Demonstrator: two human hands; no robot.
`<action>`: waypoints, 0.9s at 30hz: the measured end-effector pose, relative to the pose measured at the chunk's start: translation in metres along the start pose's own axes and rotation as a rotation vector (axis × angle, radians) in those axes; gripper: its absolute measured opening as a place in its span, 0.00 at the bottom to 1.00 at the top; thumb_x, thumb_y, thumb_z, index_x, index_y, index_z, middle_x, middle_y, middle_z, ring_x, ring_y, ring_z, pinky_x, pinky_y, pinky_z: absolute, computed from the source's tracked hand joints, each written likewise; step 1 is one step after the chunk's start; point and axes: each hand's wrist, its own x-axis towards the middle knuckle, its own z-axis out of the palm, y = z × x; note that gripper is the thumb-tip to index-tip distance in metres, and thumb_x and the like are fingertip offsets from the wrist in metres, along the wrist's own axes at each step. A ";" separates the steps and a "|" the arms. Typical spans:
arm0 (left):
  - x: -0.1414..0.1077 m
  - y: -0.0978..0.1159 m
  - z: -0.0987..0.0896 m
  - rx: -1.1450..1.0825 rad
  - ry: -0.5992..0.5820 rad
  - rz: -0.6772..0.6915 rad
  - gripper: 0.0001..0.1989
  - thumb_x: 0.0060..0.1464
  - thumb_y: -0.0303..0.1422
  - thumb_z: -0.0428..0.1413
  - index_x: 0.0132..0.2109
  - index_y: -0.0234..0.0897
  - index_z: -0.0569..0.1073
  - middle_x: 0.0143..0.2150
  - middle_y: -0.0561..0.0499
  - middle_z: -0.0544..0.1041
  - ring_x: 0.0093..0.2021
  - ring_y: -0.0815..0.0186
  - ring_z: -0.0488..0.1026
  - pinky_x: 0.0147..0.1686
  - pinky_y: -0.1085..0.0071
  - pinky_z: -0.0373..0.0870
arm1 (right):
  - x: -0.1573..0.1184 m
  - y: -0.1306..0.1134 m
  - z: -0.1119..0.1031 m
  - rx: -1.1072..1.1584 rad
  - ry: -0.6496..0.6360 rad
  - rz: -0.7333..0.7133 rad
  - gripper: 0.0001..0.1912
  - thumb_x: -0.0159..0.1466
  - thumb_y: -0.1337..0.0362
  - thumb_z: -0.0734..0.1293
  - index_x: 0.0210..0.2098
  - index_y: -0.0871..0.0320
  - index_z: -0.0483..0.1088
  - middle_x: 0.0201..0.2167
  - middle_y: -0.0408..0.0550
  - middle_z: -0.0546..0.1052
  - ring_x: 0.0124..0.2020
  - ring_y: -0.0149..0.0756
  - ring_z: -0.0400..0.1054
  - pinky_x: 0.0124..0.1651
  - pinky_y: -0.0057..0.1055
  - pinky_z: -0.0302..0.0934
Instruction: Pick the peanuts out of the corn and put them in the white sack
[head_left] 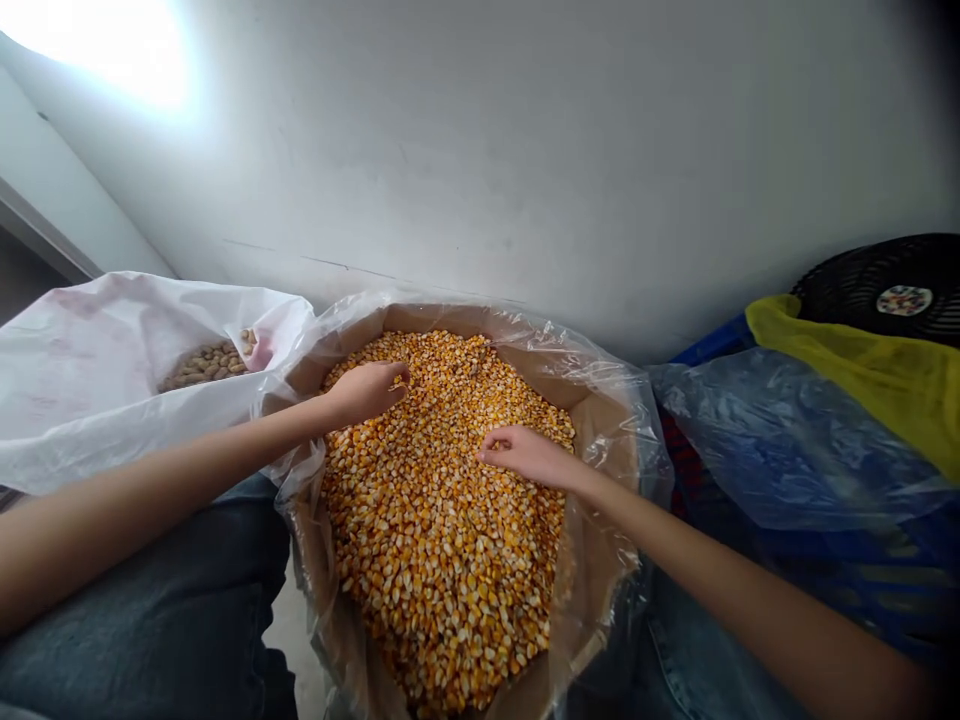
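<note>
Orange and pale corn kernels (442,540) fill a brown paper sack (604,430) lined with clear plastic (652,440), between my knees. My left hand (371,390) is over the far left part of the corn, its fingers curled in toward the thumb. At the right side of the heap, my right hand (529,455) is closed, thumb and forefinger tips brought together close above the kernels. Whatever either hand pinches, if anything, is too small or hidden to make out.
To the left stands a white sack (150,320) with peanuts in their shells (206,365). A blue crate (847,590) on the right bears a clear plastic bag (780,430), yellow mesh (862,380) and a black fan (892,290). The wall (525,170) rises directly behind the corn.
</note>
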 end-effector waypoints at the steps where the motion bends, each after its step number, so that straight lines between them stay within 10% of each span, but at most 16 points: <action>1: 0.007 -0.002 0.002 0.090 0.004 0.019 0.14 0.50 0.36 0.45 0.42 0.40 0.68 0.34 0.50 0.71 0.32 0.65 0.68 0.29 0.72 0.61 | 0.004 -0.003 -0.001 -0.064 0.023 -0.020 0.11 0.52 0.58 0.62 0.26 0.60 0.71 0.24 0.43 0.71 0.24 0.28 0.62 0.27 0.25 0.52; 10: 0.057 -0.013 0.023 0.406 -0.056 0.106 0.10 0.51 0.28 0.46 0.37 0.36 0.71 0.38 0.43 0.71 0.37 0.60 0.70 0.33 0.70 0.64 | 0.046 -0.010 -0.025 -0.435 0.258 -0.016 0.11 0.55 0.62 0.59 0.31 0.56 0.71 0.32 0.45 0.74 0.32 0.34 0.66 0.32 0.26 0.54; 20: 0.056 -0.020 0.032 0.395 -0.004 0.075 0.12 0.51 0.28 0.44 0.40 0.35 0.69 0.39 0.44 0.71 0.38 0.62 0.70 0.33 0.72 0.64 | 0.136 -0.045 0.023 -0.714 0.232 -0.161 0.14 0.55 0.67 0.58 0.40 0.59 0.67 0.34 0.55 0.74 0.36 0.41 0.67 0.36 0.33 0.57; 27: 0.060 -0.030 0.027 0.325 0.032 0.029 0.12 0.53 0.34 0.43 0.37 0.36 0.69 0.37 0.47 0.72 0.36 0.64 0.70 0.30 0.73 0.63 | 0.125 -0.022 0.009 -0.003 0.323 -0.111 0.11 0.54 0.58 0.57 0.33 0.56 0.64 0.23 0.43 0.69 0.21 0.30 0.60 0.23 0.26 0.52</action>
